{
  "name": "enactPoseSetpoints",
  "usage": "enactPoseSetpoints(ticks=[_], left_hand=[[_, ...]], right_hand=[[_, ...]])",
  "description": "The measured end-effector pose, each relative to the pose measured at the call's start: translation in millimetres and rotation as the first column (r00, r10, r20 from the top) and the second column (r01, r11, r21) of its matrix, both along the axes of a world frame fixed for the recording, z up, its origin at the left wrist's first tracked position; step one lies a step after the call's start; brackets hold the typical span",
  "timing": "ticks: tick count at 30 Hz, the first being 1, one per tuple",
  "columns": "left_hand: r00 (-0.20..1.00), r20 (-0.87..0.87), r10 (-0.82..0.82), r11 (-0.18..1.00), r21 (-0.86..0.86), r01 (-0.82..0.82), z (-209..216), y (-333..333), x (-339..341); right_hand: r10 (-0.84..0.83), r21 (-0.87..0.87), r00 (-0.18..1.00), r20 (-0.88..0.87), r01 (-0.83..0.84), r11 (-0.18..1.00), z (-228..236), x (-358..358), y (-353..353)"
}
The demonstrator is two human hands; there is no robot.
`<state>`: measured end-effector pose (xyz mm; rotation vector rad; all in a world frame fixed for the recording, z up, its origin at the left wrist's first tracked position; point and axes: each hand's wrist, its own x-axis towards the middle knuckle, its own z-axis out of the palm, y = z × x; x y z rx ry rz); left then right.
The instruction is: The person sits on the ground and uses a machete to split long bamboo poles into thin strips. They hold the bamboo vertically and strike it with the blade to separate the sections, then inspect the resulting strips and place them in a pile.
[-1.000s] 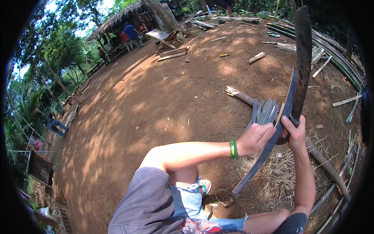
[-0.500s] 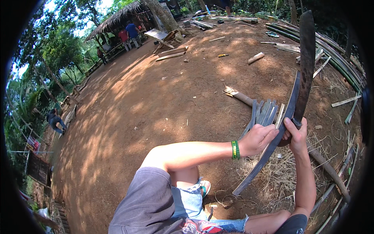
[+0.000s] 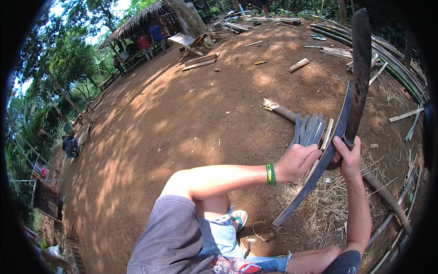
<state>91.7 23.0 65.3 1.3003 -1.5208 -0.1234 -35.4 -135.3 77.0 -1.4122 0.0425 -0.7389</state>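
My right hand (image 3: pixel 347 157) is wrapped round the handle of a machete with a long, dark, stained blade (image 3: pixel 360 68) pointing up and away. Its thumb presses on a long dark strip, seemingly bamboo (image 3: pixel 303 196), which bows slightly beside the blade and has a pale inner edge. Closed in a fist, my left hand (image 3: pixel 296 163) is at the strip's left side; whatever its fingers pinch is hidden. Just beyond it, several split dark strips (image 3: pixel 310 130) lean on a brown pole (image 3: pixel 285 113) lying on the ground.
Pale shavings (image 3: pixel 331 196) litter the dirt below my hands. Green bamboo poles (image 3: pixel 388 57) are stacked at the far right. A yellow-handled tool (image 3: pixel 260 62) and a wood chunk (image 3: pixel 299 65) lie farther off. People stand by a thatched shelter (image 3: pixel 137 23); another person crouches at far left (image 3: pixel 70 146).
My left hand has shifted slightly left, away from the strip's edge. The machete and strip have hardly moved. The person at far left has bent lower.
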Motion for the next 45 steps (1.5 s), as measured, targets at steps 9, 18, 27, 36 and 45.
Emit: enactPoseSetpoints(ticks=[9,18,27,36,45], left_hand=[[0.999,0.046,-0.02,1.0,0.011,0.02,2,5,8],[0.999,0.042,0.01,1.0,0.025,-0.011,4,8,8],[0.979,0.164,0.123,0.99,0.043,-0.131,-4,9,15],[0.935,0.341,0.102,0.952,0.239,-0.191,-16,12,18],[0.861,0.504,0.073,0.748,0.543,-0.382,-41,25,32]], right_hand=[[0.017,-0.007,1.0,0.006,-0.017,1.0,-3,8,1],[0.026,0.003,1.0,-0.001,-0.026,1.0,0,10,4],[-0.057,-0.046,0.998,0.02,0.058,0.997,0,7,0],[-0.233,-0.096,0.971,0.055,0.237,0.967,2,-1,-10],[-0.51,-0.268,0.856,0.089,0.514,0.815,22,-31,-54]])
